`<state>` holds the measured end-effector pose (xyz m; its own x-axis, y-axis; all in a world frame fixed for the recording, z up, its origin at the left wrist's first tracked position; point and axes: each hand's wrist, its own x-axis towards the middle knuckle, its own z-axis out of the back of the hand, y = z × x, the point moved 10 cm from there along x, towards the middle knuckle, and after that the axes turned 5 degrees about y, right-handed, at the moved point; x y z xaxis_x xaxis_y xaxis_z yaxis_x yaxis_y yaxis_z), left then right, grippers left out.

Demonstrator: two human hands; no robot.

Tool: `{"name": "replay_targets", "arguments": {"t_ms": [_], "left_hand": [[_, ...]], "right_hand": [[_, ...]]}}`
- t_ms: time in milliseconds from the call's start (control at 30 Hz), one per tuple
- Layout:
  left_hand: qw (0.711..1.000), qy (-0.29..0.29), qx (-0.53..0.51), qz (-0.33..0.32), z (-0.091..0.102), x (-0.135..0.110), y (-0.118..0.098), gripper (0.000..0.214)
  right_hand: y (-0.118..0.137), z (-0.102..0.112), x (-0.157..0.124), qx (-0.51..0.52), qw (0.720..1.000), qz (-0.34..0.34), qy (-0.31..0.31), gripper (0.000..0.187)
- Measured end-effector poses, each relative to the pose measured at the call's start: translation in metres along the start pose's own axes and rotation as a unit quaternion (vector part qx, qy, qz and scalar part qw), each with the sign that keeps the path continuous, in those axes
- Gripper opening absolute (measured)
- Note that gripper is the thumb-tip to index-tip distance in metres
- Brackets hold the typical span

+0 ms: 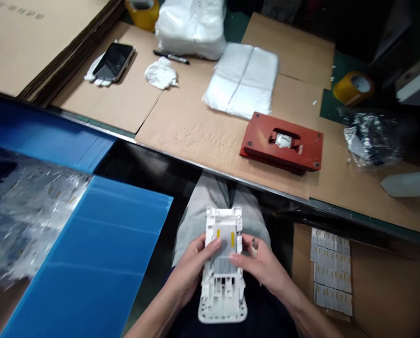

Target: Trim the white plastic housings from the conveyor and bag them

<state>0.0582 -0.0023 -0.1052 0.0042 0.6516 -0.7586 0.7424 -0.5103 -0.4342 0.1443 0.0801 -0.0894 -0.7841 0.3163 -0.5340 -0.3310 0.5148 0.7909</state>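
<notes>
a white moulded plastic housing was held flat over the person's grey-trousered thighs, its long axis pointing away from them. the left hand and right hand were apart, clamped on its opposite long sides, with two yellow strips showing between them. just right of the lap lay an open cardboard box holding rows of small white yellow-marked cards. to the left, a blue plastic sheet lay over transparent bubble wrap. ahead, the metal-trimmed table edge ran between the lap and a brown cardboard sheet on the table. on that sheet sat a red block with a white piece in its cut-out, and a bundle of white plastic bags. further left lay a black marker, a crumpled white glove and a smartphone. a yellow tape roll and a dark plastic bag lay to the far right.
</notes>
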Motion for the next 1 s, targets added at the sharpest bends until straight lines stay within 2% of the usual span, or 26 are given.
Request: {"name": "replay_targets", "arguments": {"t_ms": [67, 100, 167, 233, 300, 367, 433, 533, 667, 900, 1000], "left_hand": [[0.999, 0.001, -0.045, 0.010, -0.004, 0.006, -0.008, 0.046], [0.998, -0.006, -0.053, 0.014, -0.005, 0.009, -0.013, 0.045], [0.997, -0.036, -0.060, 0.016, -0.005, 0.013, -0.024, 0.041], [0.996, -0.065, -0.066, 0.015, -0.006, 0.015, -0.037, 0.037], [0.994, -0.087, -0.072, 0.006, -0.007, 0.016, -0.049, 0.034], [0.991, -0.113, -0.075, -0.001, -0.005, 0.017, -0.059, 0.029], [0.988, -0.134, -0.080, -0.004, -0.004, 0.017, -0.066, 0.024], [0.984, -0.147, -0.102, -0.018, -0.001, 0.018, -0.073, 0.020], [0.985, -0.131, -0.111, -0.017, -0.001, 0.024, -0.071, 0.021], [0.992, -0.098, -0.085, -0.006, -0.008, 0.028, -0.065, 0.028], [0.990, -0.103, -0.096, -0.008, -0.008, 0.025, -0.065, 0.035]], "right_hand": [[0.025, 0.013, 0.001, -0.122, 0.992, 0.041, -0.015, 0.029], [0.042, 0.029, 0.000, -0.196, 0.976, 0.076, -0.054, 0.025], [0.081, 0.079, -0.013, -0.329, 0.911, 0.157, -0.194, 0.023], [0.112, 0.136, -0.037, -0.407, 0.818, 0.208, -0.350, 0.026], [0.126, 0.183, -0.050, -0.439, 0.759, 0.217, -0.430, 0.027], [0.130, 0.210, -0.049, -0.469, 0.733, 0.211, -0.446, 0.029], [0.128, 0.217, -0.040, -0.509, 0.717, 0.199, -0.432, 0.029], [0.116, 0.205, -0.029, -0.560, 0.696, 0.177, -0.413, 0.030], [0.103, 0.193, -0.030, -0.591, 0.671, 0.167, -0.414, 0.032], [0.120, 0.214, -0.024, -0.608, 0.650, 0.186, -0.415, 0.029], [0.121, 0.213, -0.021, -0.617, 0.647, 0.197, -0.401, 0.027]]}}
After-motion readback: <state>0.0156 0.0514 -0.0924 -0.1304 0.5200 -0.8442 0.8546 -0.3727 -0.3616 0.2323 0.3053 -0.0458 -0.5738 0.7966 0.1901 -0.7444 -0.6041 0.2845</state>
